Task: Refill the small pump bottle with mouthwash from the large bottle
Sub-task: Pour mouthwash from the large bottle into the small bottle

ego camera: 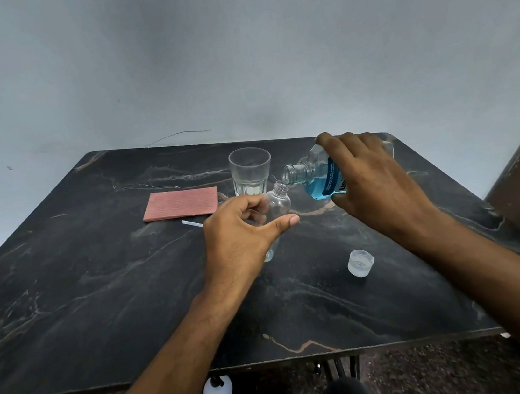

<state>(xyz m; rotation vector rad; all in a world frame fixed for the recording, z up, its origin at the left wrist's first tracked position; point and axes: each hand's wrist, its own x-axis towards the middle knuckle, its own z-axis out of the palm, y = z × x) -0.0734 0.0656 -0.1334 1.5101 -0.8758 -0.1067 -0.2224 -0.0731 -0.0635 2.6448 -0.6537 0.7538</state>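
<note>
My left hand [240, 233] grips the small clear bottle [278, 206], which stands slightly tilted on the dark marble table [100, 302] with its neck open and no pump on it. My right hand [373, 181] holds the large mouthwash bottle [316, 179] tipped sideways, its uncapped mouth right above the small bottle's opening. Blue liquid pools in the lower part of the large bottle. No stream shows between the two mouths. The thin white pump tube [191, 223] lies on the table just left of my left hand; the pump head is hidden.
An empty drinking glass [251, 171] stands right behind the small bottle. A pink cloth [181, 203] lies to its left. The large bottle's clear cap [359, 262] rests on the table under my right forearm. A white bottle [218, 391] stands on the floor beneath the table.
</note>
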